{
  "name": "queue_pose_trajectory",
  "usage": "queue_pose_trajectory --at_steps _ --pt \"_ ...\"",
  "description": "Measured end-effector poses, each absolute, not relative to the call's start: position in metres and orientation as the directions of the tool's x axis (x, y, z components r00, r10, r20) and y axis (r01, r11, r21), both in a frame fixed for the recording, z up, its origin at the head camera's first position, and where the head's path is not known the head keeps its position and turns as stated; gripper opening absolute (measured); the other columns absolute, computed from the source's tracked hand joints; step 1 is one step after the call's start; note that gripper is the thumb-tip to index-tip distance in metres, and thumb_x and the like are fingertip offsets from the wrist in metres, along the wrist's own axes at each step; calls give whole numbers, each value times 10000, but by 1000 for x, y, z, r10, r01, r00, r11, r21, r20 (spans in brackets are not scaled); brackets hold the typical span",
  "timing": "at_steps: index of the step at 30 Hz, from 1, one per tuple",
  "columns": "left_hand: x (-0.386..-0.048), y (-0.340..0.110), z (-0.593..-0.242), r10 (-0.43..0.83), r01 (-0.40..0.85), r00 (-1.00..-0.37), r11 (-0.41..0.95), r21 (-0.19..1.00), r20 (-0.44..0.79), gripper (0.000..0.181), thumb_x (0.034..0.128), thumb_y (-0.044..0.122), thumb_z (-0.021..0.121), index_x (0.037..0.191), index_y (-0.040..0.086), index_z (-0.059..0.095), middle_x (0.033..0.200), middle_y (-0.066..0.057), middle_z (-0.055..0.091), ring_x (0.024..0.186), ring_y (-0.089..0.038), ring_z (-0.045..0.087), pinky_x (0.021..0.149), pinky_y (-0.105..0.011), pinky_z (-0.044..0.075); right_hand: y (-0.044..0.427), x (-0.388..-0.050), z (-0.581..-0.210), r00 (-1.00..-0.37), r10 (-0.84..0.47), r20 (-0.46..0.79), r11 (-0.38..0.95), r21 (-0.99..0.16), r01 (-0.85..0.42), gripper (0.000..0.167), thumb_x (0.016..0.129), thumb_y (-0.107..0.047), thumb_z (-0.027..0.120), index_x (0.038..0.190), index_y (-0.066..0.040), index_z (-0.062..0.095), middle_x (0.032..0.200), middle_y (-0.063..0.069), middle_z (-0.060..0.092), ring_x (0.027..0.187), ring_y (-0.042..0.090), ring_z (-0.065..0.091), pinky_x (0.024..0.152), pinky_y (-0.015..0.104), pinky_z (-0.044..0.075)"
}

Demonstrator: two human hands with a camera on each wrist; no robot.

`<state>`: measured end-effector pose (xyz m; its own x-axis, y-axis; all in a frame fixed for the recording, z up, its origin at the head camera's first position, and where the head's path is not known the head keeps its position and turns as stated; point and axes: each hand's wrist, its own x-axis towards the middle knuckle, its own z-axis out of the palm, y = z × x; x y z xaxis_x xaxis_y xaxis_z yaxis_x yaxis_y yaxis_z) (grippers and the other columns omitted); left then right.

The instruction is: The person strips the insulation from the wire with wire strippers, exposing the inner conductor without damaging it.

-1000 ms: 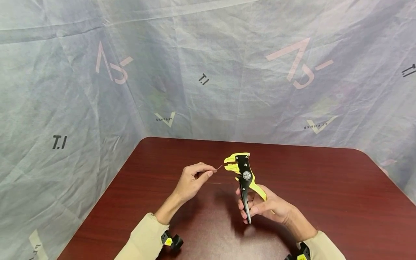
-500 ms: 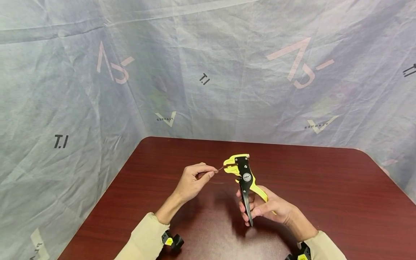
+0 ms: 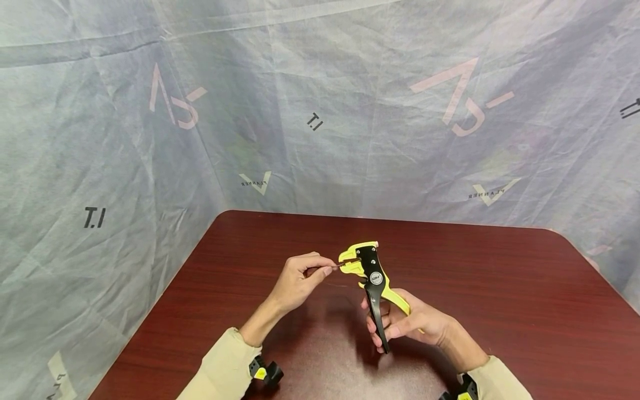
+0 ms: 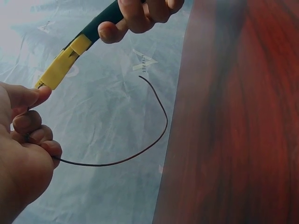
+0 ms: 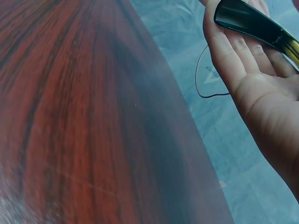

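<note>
My left hand (image 3: pixel 295 283) pinches a thin dark wire between thumb and forefinger, its short end at the mouth of a yellow and black wire stripper (image 3: pixel 373 278). In the left wrist view the wire (image 4: pixel 100 165) leaves the lower fingers of the left hand (image 4: pixel 23 144) and curves up to a free end. The right hand (image 3: pixel 412 322) holds the stripper upright by its handles, fingers around the black one. In the right wrist view the black handle (image 5: pixel 250 21) lies across the fingers of the right hand (image 5: pixel 261 88). How deep the wire sits is unclear.
A dark red wooden table (image 3: pixel 475 278) lies under both hands. Grey printed sheeting (image 3: pixel 320 83) hangs behind it and along the left side. Each wrist carries a small black camera, the left one (image 3: pixel 267 372) just above the tabletop.
The stripper's head has moved left and slightly down, closing the gap to the left fingertips. Its jaws, apart at first, now look closer together. The left hand has shifted slightly right.
</note>
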<state>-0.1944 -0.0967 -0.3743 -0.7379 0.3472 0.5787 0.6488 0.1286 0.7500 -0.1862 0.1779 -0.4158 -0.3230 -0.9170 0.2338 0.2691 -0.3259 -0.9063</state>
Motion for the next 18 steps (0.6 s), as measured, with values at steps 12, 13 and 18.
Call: queue_pose_trajectory --at_steps 12,13,18 --pt "-194 -93 -377 335 619 -764 139 773 552 99 925 6 653 927 -27 746 794 -148 672 708 -3 473 615 -171 403 177 -185 -415 -328 -920 216 -303 -921 244 472 918 4 591 1362 -38 437 1108 23 663 947 185 699 863 415 571" --pt "-194 -93 -377 335 620 -764 144 771 552 96 923 6 654 923 -24 746 791 -147 670 707 -5 472 615 -170 402 177 -185 -415 -329 -920 214 -301 -923 241 469 918 4 594 1359 -34 440 1104 24 664 944 184 699 860 414 572" --pt "-192 -93 -375 331 614 -769 148 775 546 87 919 6 659 912 -14 743 794 -164 664 709 -6 479 624 -168 407 177 -184 -414 -344 -918 197 -285 -932 226 446 918 12 610 1337 -44 468 1076 23 668 924 181 700 839 395 575"
